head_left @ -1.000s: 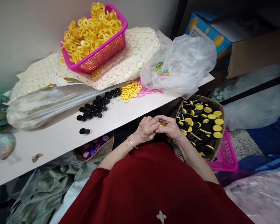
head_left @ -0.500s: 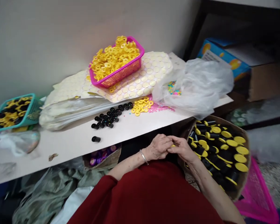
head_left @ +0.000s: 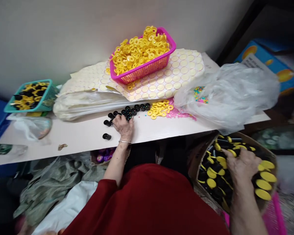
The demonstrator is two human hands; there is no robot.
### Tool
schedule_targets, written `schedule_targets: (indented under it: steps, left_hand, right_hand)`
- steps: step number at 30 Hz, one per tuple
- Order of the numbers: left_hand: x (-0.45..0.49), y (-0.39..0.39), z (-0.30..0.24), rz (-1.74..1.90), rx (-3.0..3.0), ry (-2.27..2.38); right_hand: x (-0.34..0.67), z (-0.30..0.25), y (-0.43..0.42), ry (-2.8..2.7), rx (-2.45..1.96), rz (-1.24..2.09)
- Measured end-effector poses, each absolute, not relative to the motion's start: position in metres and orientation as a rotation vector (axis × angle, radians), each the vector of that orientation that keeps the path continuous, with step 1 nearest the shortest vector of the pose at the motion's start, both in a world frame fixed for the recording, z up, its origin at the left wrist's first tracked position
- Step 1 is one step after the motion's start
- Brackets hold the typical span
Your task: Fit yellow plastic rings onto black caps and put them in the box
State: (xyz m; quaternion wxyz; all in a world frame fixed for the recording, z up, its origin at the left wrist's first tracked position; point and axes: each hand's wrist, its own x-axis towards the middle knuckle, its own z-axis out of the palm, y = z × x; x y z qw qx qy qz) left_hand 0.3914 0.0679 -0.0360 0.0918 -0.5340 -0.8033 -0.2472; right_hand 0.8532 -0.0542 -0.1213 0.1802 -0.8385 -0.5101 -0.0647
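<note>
My left hand (head_left: 123, 126) is palm down at the group of small black cylinders (head_left: 137, 108) on the table. Its fingers are bent and apart, touching the cylinders, and its fingertips are partly hidden among them. One black cylinder (head_left: 106, 136) lies apart, nearer the table's front edge. To the right, my right hand (head_left: 243, 164) reaches into a cardboard box of black cylinders with yellow round ends (head_left: 264, 185). Its fingers are spread over the pieces, with some tips out of sight. Yellow rings with tabs (head_left: 159, 109) lie beside tiny pink beads (head_left: 177, 112).
A pink basket (head_left: 147, 68) heaped with yellow rings sits on sticker sheets (head_left: 186, 70). A clear plastic bag (head_left: 235, 94) holds colored beads at right. Toward the left are a teal basket (head_left: 47, 101), a small plastic bag (head_left: 30, 125) and a bottle (head_left: 7, 149).
My hands were together above my lap with a small yellow piece between them. They have parted: the left went to the black cylinders, the right into the box. The view shifted too.
</note>
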Motion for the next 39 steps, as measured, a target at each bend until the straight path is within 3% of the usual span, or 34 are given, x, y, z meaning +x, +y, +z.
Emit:
schedule_targets:
  steps: [7,10,15,25,32,39]
  left_hand:
    - [0.397,0.073,-0.039,-0.54,-1.659,-2.38]
    - [0.396,0.074,-0.042,-0.584,-1.696,-2.328]
    - [0.403,0.072,-0.048,-0.852,-1.808,-2.166]
    - [0.473,0.061,-0.07,-1.592,-2.335,-2.109]
    - [0.493,0.064,-0.08,-1.733,-2.515,-2.081]
    - [0.504,0.066,-0.083,-1.755,-2.572,-2.035]
  right_hand:
    - [0.837,-0.095,-0.035,-1.418,-2.545,-0.259]
    - [0.812,-0.081,-0.018,-1.334,-2.391,-0.321]
    - [0.756,-0.062,0.025,-1.711,-1.909,-0.087]
    - [0.729,-0.067,0.079,-1.714,-2.192,-0.01]
    - [0.707,-0.058,0.065,-2.043,-1.885,0.265]
    - [0.705,-0.055,0.077,-1.767,-1.974,0.562]
